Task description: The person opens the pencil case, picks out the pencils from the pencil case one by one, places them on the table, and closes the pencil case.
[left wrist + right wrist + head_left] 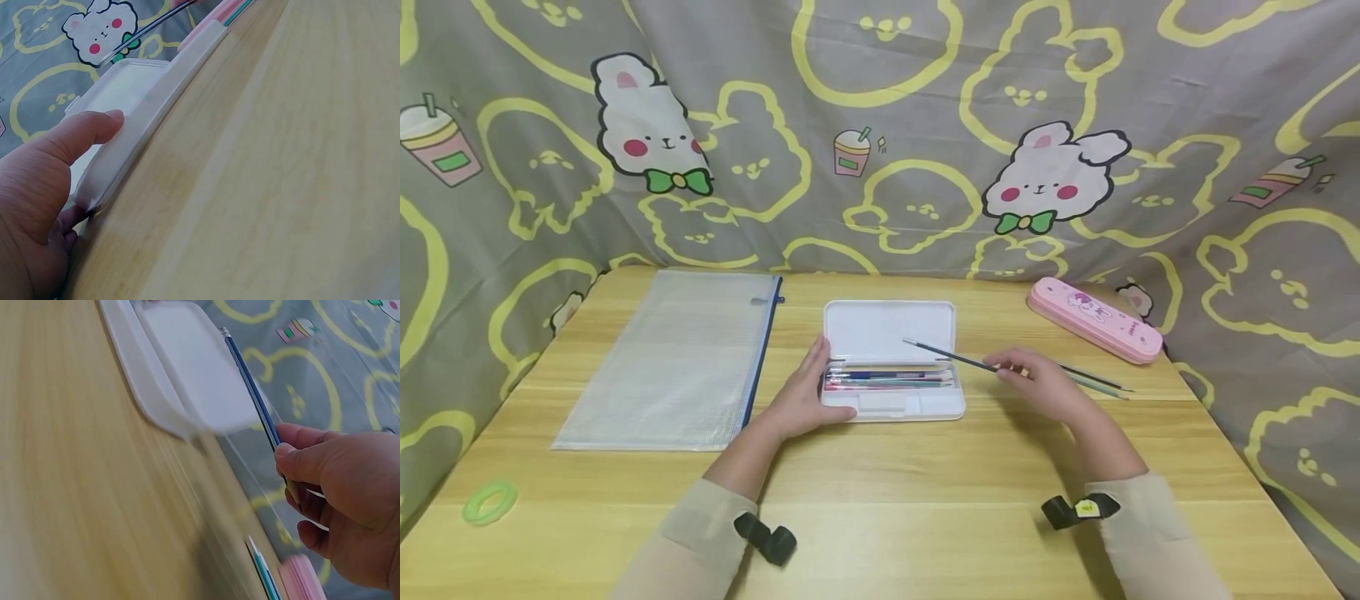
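A white pencil case (889,321) lies with its lid up in the middle of the table, several pencils (887,377) in its tray. My left hand (801,400) grips the case's left end, thumb along the front edge; in the left wrist view the thumb presses the white wall (134,134). To the right of the case, my right hand (1037,383) pinches a dark blue pencil (951,356) between thumb and fingers. The pencil's metal-banded end points left over the open case. In the right wrist view its sharpened tip (295,499) sits beneath the fingers.
Two more pencils (1097,382) lie right of my right hand. Behind them is a closed pink pencil case (1096,321). A clear zip pouch (673,367) with a blue edge lies at left, a green ring (490,502) nearer the front. A patterned curtain (917,125) hangs behind the table.
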`<state>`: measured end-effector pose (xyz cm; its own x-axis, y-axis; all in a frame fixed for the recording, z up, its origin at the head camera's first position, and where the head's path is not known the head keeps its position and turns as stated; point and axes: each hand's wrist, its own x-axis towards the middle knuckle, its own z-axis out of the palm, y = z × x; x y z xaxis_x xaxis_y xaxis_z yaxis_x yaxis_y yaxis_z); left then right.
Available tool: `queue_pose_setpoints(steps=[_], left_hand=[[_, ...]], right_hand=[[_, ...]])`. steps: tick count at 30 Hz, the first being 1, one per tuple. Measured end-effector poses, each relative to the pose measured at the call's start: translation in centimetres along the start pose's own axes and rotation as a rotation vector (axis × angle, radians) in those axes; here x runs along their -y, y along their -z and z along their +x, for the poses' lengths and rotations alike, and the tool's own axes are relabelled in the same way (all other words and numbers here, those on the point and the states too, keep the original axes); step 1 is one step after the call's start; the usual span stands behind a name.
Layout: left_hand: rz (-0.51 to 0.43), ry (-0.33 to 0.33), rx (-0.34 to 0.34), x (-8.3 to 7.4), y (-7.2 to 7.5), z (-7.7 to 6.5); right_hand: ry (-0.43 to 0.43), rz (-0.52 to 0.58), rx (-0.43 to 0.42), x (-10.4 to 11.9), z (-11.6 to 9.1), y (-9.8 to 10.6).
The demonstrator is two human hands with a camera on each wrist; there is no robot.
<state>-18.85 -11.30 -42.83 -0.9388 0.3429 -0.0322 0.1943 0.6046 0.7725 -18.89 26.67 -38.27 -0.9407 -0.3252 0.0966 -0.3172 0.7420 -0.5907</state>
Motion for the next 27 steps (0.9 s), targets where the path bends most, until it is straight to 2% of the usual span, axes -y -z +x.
queue_pose_setpoints(steps=[8,13,19,27], left_hand=[[-0.001,-0.003,-0.003,0.2,-0.1,0.0],[0.003,-0.003,-0.008,0.3,-0.1,0.0],[0.005,-0.004,-0.01,0.3,-0.1,0.1],[0.006,-0.01,-0.008,0.1,-0.2,0.1]], right_hand=[[-0.091,-0.09,-0.07,-3.3,-3.8,3.2],[-0.151,-0.134,-0.091,-5.3,-5.5,4.8],[-0.21,-0.174,-0.077,-7.5,-6.4,5.8],[-0.28,-0.166,-0.04,-9.6,-6.7,5.6]])
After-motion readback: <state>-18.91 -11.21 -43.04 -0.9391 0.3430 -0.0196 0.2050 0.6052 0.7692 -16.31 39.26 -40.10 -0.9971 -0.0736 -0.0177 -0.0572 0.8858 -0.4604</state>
